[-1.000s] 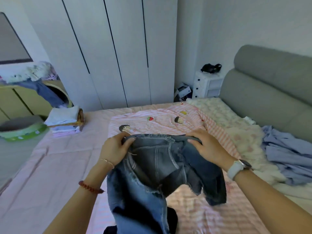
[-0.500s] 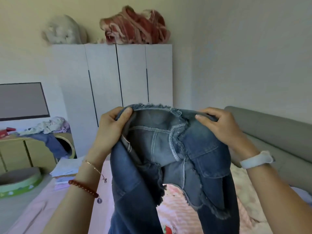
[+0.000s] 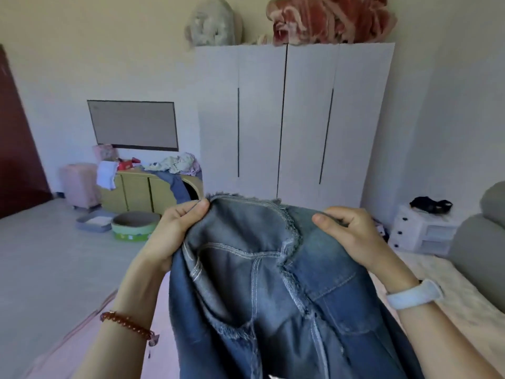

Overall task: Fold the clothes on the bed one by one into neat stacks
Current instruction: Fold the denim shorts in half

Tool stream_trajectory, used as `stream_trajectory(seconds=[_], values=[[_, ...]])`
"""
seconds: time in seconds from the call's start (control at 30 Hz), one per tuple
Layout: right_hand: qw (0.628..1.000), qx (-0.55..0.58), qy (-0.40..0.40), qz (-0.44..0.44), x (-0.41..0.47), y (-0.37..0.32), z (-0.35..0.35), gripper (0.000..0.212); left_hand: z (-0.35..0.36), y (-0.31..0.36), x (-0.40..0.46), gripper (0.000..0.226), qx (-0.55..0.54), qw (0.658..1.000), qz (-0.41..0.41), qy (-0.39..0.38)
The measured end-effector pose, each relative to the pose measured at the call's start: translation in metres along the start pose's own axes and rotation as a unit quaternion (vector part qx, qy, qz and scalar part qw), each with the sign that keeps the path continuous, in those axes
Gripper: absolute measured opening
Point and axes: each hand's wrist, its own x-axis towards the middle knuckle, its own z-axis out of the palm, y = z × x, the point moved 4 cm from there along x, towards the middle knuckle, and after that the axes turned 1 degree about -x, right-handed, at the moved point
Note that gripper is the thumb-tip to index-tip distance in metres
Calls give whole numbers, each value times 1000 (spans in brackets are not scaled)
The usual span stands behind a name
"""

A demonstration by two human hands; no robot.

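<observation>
A white wardrobe (image 3: 295, 121) with four tall doors fills the far wall, and two bundles sit on its top: a red-and-white blanket (image 3: 330, 19) on the right and a pale grey bundle (image 3: 211, 24) on the left. Left of the wardrobe, a dark screen (image 3: 134, 125) hangs on the wall over a yellow-green cabinet (image 3: 136, 191) strewn with crumpled clothes. The bed (image 3: 448, 291) shows at the lower right with its grey padded headboard (image 3: 478, 242), and a small white drawer unit (image 3: 420, 231) stands beside it. On the floor lie a round green cat scratcher (image 3: 134, 227) and a grey tray (image 3: 93, 220).

In the foreground hangs a blue denim garment (image 3: 273, 296) with frayed edges, held up in the air in front of the person, above the bed's edge. The left hand (image 3: 175, 233) pinches the garment's top left edge, thumb pressed on the cloth against curled fingers. The right hand (image 3: 352, 236) grips the top right edge, fingers curled round it, thumb on the front. A white wristband (image 3: 412, 295) circles the right wrist, and a red bead bracelet (image 3: 128, 324) the left.
</observation>
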Motion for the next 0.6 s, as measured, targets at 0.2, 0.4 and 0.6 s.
stream_trajectory(seconds=[0.2,0.4,0.6], values=[[1000,12,-1,-26,27,1,140,25,-127,16,-32,24,91,989,54,108],[996,72,-57,-13,61,-21,240,33,-231,53,-43,25,81,994,7,71],[988,86,-113,63,108,9,314,45,-312,28,-14,25,76,989,-100,74]])
